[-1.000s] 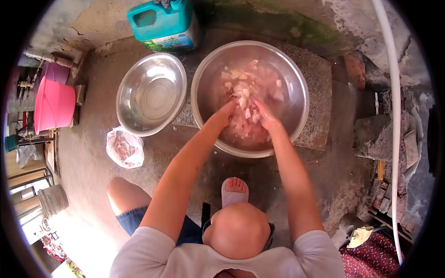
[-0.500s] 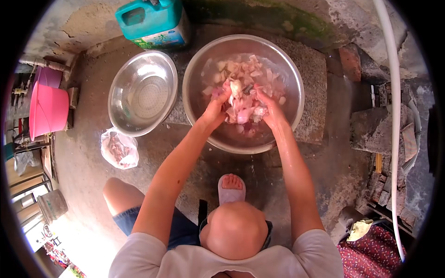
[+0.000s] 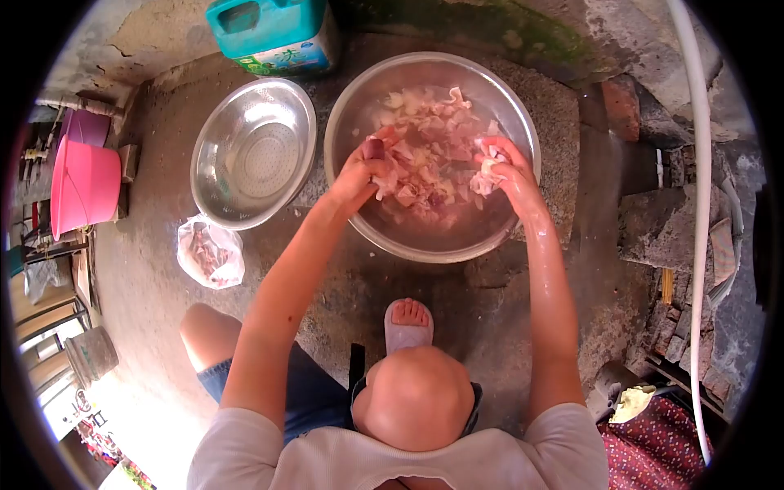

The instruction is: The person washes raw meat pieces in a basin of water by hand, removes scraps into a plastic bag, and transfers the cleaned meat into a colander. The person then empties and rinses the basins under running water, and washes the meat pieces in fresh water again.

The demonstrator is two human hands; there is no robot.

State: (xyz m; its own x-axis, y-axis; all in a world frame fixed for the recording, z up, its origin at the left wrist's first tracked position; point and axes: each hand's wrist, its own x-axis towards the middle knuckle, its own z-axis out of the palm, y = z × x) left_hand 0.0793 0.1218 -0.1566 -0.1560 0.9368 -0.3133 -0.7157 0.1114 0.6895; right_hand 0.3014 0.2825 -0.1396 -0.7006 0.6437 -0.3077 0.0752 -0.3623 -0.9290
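A large metal basin (image 3: 514, 214) holds cloudy pinkish water and many pale pink pieces of raw meat (image 3: 433, 151). At the basin's left side, my left hand (image 3: 363, 170) is closed round some of the pieces, with a dark red piece by its fingers. My right hand (image 3: 510, 170), over the right side, has its fingers curled round a pale clump of meat. Both hands are wet and well apart. An oval metal colander (image 3: 208, 175), with nothing in it, stands left of the basin.
Behind the colander stands a teal jug (image 3: 282, 37). A plastic bag (image 3: 211, 253) with meat scraps lies on the floor below the colander. Pink bucket (image 3: 86, 186) at far left, white pipe (image 3: 698, 163) at right. The basin rests on a stone slab (image 3: 555, 122).
My hands have moved apart, from lifting meat together at the basin's middle to its left and right sides, each with pieces in it. The meat is now spread between them.
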